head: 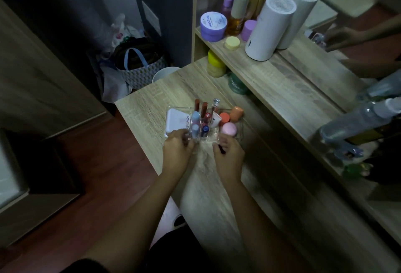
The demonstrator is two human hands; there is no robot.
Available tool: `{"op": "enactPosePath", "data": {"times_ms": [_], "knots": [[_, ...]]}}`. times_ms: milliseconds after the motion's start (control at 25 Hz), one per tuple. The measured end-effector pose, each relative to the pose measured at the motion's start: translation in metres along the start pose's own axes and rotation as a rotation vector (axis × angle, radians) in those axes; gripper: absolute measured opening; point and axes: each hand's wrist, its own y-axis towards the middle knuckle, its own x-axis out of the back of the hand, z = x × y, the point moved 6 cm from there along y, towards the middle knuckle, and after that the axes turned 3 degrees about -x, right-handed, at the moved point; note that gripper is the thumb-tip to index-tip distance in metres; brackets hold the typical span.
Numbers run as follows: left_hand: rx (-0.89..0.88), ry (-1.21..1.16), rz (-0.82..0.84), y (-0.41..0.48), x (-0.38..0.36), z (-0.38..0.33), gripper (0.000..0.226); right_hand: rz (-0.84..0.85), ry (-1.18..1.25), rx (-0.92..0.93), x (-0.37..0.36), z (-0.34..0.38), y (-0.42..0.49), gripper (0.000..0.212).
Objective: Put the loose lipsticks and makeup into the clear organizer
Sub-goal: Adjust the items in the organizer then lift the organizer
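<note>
bare tabletop (pixel 152 99) left of organizer (pixel 173 138), shelf (pixel 271 77) close right

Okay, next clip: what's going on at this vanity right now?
A person is at a wooden desk with both hands at the near edge of a clear organizer. The left hand rests at its front left corner. The right hand has a small dark item in its grip, which is too small to identify. The organizer already holds upright lipsticks, a white compact, a pink sponge and orange items.
</note>
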Motion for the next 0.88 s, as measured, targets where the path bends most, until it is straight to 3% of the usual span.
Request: {"op": "enactPosePath", "data": {"times_ms": [120,240,480,600,880], "knots": [[0.018,-0.068,0.055,-0.026,-0.009,0.009,0.015,0.012,-0.138,-0.053,0.006,-0.019,-0.009,0.029],[-0.105,0.027,0.206,-0.043,-0.031,0.010,0.021,0.083,-0.250,-0.077,0.005,-0.027,-0.008,0.035],[-0.547,0.325,0.362,-0.059,-0.053,0.013,0.053,0.062,0.196,-0.104,0.021,-0.017,-0.003,0.037],[-0.530,0.413,0.480,-0.060,-0.064,0.023,0.064,0.076,0.280,-0.072,0.024,-0.009,0.009,0.037],[-0.526,0.461,0.488,-0.059,-0.070,0.031,0.062,0.105,0.260,0.055,0.015,-0.001,0.028,0.037]]}}
